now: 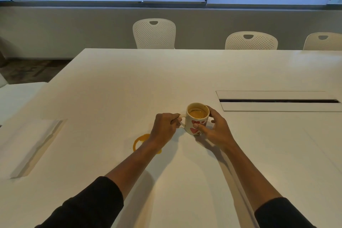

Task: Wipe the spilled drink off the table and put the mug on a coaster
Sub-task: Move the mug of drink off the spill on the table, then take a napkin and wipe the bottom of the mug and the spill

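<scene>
Right now the left hand point(164, 127) pinches the handle of the mug point(197, 119) while the right hand point(212, 127) cups its body; mug sits mid-table, the orange spill point(141, 140) at its seven o'clock. Better to lift level and slowly, since the drink is fairly high; no coaster or cloth in sight

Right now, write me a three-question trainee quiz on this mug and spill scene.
1. True or false: the left hand grips the handle of the mug.
2. The orange ring-shaped spill lies: A) right of the mug, B) partly under the left forearm, C) by the cable slot.
3. Fill in: the mug holds orange-brown ____ and carries red ____.

Key: 1 true. 2 B. 3 liquid; hearts. The right hand touches the mug's side with thumb and fingers; no coaster or cloth is in view.
</scene>
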{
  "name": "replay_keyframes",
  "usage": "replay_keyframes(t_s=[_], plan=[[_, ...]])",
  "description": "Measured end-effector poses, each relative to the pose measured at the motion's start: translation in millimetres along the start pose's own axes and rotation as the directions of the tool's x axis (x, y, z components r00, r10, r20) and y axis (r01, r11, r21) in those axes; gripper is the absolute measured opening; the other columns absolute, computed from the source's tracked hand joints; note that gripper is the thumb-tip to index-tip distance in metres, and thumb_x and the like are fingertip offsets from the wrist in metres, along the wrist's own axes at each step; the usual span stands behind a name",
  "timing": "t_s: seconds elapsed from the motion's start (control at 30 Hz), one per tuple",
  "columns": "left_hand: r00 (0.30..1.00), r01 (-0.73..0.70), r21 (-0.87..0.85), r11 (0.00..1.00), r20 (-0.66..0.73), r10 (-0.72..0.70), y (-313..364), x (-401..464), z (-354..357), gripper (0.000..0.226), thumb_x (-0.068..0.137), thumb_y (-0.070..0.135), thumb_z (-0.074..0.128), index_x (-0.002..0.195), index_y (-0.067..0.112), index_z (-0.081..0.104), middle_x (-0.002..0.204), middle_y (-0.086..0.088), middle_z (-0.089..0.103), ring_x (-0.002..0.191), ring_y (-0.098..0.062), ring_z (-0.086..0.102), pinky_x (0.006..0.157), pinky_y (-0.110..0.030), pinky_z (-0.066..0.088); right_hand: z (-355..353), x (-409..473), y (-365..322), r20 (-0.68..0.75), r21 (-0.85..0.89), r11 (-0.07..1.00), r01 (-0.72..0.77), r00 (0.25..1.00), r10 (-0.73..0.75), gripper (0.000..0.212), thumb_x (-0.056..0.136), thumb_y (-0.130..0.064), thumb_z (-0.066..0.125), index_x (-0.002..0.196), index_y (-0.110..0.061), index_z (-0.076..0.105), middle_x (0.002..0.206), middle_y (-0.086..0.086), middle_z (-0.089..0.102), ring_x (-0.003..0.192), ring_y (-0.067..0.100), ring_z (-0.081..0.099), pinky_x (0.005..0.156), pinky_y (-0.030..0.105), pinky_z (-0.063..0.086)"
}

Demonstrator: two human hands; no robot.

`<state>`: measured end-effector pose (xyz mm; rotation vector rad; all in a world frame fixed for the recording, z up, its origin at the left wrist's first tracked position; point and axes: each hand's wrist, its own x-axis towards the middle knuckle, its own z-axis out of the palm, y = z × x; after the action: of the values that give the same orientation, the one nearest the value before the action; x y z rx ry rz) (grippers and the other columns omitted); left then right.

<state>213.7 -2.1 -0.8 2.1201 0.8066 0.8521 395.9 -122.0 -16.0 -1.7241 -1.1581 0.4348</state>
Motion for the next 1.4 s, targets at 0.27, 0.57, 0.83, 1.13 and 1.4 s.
replay_keyframes(t_s=[0.27,0.57,0.83,1.13,1.4], plan=[[0.997,0.032,0.098,0.995,0.065,-0.039,14.3,-1.4,-5.7,0.021,0.097,0.015,0.065,0.111,0.005,0.078,0.096,-0.013,0.079,0.085,-0.031,0.072,0.08,-0.041,0.059,-1.8,-10.0,-12.2,0.057,0.007,0.999,-0.032,0.998,0.032,0.076,0.077,-0.066,0.079,0.144,-0.058,0.044,0.139,-0.037,0.058,0.131,-0.007,0.055,0.1,0.013,0.051],[0.98,0.05,0.248,0.968,0.173,-0.095,21.2,-21.3,-19.3,0.06,0.104,0.043,0.045,0.156,0.017,0.034,0.161,-0.008,0.036,0.147,-0.026,0.037,0.116,-0.038,0.036,-8.9,-31.6,-26.1,-0.009,-0.111,0.987,-0.116,0.993,0.116,0.097,0.085,-0.065,0.063,0.165,-0.027,0.025,0.172,0.0,0.031,0.156,0.029,0.033,0.123,0.056,0.034],[0.988,-0.096,0.41,0.907,0.153,0.036,33.1,-33.1,-63.0,0.087,0.093,0.068,0.013,0.162,0.019,-0.005,0.169,-0.006,-0.018,0.154,-0.027,-0.024,0.124,-0.055,-0.01,-21.4,-46.6,-55.1,-0.165,-0.365,0.931,0.013,0.983,-0.079,0.082,0.101,-0.064,0.038,0.168,-0.021,0.017,0.176,-0.001,0.02,0.162,0.022,0.019,0.127,0.05,0.022],[0.99,-0.133,0.508,0.851,0.101,0.094,46.4,-42.0,-137.3,0.082,0.099,0.064,0.02,0.162,0.018,-0.006,0.169,-0.006,-0.021,0.153,-0.028,-0.027,0.123,-0.06,-0.008,-7.3,-44.1,-107.1,-0.146,-0.448,0.886,0.121,0.968,-0.206,0.082,0.102,-0.06,0.038,0.168,-0.019,0.014,0.177,0.002,0.015,0.163,0.024,0.013,0.13,0.051,0.022],[0.997,-0.079,0.557,0.827,0.054,0.059,28.9,-61.2,-202.1,0.085,0.095,0.065,0.017,0.162,0.019,-0.007,0.168,-0.007,-0.021,0.153,-0.029,-0.027,0.123,-0.061,-0.008,43.0,-40.1,-149.4,-0.075,-0.453,0.868,0.202,0.962,-0.263,0.081,0.102,-0.062,0.034,0.168,-0.02,0.013,0.177,0.001,0.012,0.163,0.024,0.011,0.13,0.058,0.018]])
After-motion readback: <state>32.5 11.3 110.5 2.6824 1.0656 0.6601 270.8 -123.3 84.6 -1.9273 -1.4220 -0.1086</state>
